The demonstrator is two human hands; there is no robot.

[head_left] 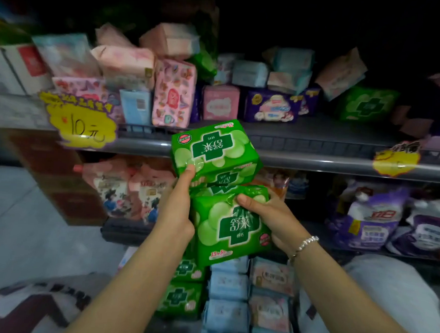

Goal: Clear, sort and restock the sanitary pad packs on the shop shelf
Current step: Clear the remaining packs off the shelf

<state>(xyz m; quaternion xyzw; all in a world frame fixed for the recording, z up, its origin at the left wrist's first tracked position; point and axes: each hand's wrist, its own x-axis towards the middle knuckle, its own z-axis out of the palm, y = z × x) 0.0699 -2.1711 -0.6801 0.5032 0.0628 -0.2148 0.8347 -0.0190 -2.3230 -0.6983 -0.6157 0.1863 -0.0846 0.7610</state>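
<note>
Holding two green packs in front of the shelf edge [143,145], the person keeps like goods together, which suggests sorting by brand before restocking. The left hand [177,210] pinches the upper green pack [214,150] at its lower left corner, thumb on the face, with the print upside down. The right hand [270,218] wraps its fingers round the upper right corner of the lower green pack [230,226]. The two packs touch. The upper shelf holds mixed pink, blue and purple packs, several tilted, plus another green pack [367,104] at the right. Below the hands, sorted columns [227,295] of green, blue and pink packs lie side by side.
</note>
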